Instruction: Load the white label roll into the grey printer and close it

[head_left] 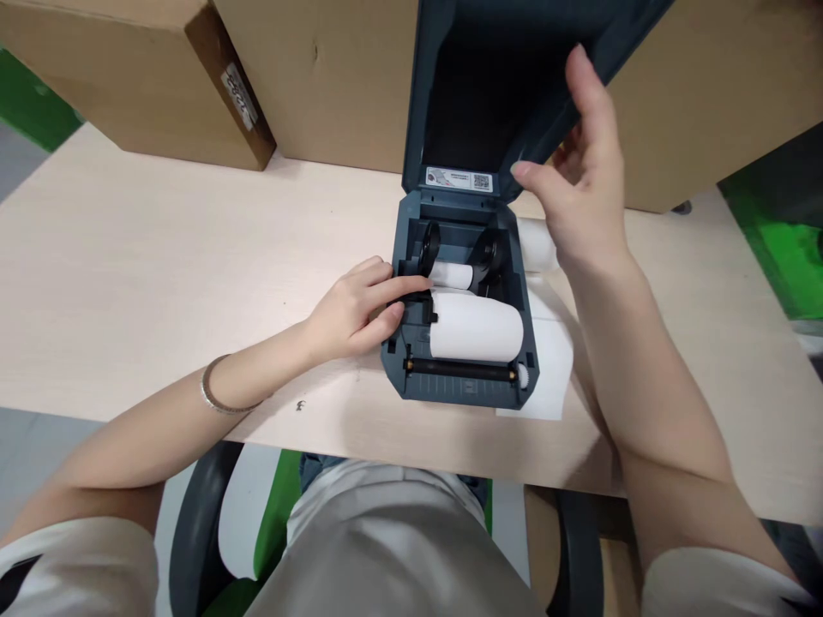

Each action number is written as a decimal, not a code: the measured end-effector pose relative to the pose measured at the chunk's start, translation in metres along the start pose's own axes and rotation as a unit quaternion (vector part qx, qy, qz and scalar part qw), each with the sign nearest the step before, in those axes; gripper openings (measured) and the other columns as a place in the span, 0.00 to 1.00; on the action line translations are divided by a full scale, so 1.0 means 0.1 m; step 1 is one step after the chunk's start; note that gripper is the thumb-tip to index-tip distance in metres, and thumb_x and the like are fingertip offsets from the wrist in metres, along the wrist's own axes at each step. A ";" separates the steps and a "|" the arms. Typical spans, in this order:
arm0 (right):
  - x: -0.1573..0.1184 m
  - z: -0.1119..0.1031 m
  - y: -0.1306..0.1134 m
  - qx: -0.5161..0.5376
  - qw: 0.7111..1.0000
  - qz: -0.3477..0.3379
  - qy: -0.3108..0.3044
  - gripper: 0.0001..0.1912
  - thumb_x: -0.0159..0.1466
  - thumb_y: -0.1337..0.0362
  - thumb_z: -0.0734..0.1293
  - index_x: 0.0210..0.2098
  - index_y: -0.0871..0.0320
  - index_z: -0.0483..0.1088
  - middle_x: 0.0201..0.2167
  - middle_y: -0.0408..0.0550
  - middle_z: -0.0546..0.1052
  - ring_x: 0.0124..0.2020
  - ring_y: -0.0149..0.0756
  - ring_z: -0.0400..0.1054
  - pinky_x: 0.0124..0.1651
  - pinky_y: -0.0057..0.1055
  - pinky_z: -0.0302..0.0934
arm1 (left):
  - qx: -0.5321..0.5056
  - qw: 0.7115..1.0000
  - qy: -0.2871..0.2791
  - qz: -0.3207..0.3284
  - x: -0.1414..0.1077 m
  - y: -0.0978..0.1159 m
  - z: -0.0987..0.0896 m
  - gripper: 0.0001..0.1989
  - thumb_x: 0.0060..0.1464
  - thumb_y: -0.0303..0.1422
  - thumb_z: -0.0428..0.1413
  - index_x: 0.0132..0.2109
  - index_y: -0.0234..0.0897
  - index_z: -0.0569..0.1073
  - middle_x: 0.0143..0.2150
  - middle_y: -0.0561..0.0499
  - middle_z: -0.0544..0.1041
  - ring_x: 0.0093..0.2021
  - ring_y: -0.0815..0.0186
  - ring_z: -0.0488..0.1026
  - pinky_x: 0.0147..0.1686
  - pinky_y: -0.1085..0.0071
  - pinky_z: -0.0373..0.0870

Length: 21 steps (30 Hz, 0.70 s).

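A dark blue-grey label printer stands on the table with its lid raised. My right hand grips the lid's right edge, thumb on the inner side and other fingers partly hidden behind it. My left hand lies on the printer's left wall; its index finger reaches inside, close to the white paper, and its thumb is apart from that finger. Further back, a small white roll sits between two black round holders. At the front runs a black roller with a white gear at its right end.
Cardboard boxes stand along the back of the table. To the printer's right lie a white roll and loose white paper. A chair armrest is below the table's front edge.
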State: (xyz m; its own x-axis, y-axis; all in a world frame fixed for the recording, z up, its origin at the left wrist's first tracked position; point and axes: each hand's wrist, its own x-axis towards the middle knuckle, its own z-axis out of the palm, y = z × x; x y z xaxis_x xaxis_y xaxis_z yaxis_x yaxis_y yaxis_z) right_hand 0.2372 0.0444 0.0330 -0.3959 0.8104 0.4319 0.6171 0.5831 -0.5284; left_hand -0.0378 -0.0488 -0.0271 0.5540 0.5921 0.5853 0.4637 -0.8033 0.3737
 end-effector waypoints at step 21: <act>-0.21 0.25 -0.43 -0.197 0.953 -0.127 -0.194 0.19 0.68 0.56 0.63 0.50 0.61 0.79 0.45 0.55 0.80 0.58 0.53 0.71 0.77 0.62 0.45 | -0.009 0.999 0.007 -0.043 -0.06 0.06 0.00 0.23 0.72 0.41 0.45 0.62 0.35 0.76 0.14 0.61 0.65 0.13 0.72 0.63 0.17 0.75 0.57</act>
State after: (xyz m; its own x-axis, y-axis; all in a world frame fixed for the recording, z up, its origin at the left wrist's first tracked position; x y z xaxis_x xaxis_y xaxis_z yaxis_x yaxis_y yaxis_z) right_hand 0.2018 0.0038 0.0282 -0.7415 0.6502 0.1656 0.6442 0.7589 -0.0951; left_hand -0.0385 -0.0570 -0.0287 0.5033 0.6580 0.5601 0.4959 -0.7508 0.4364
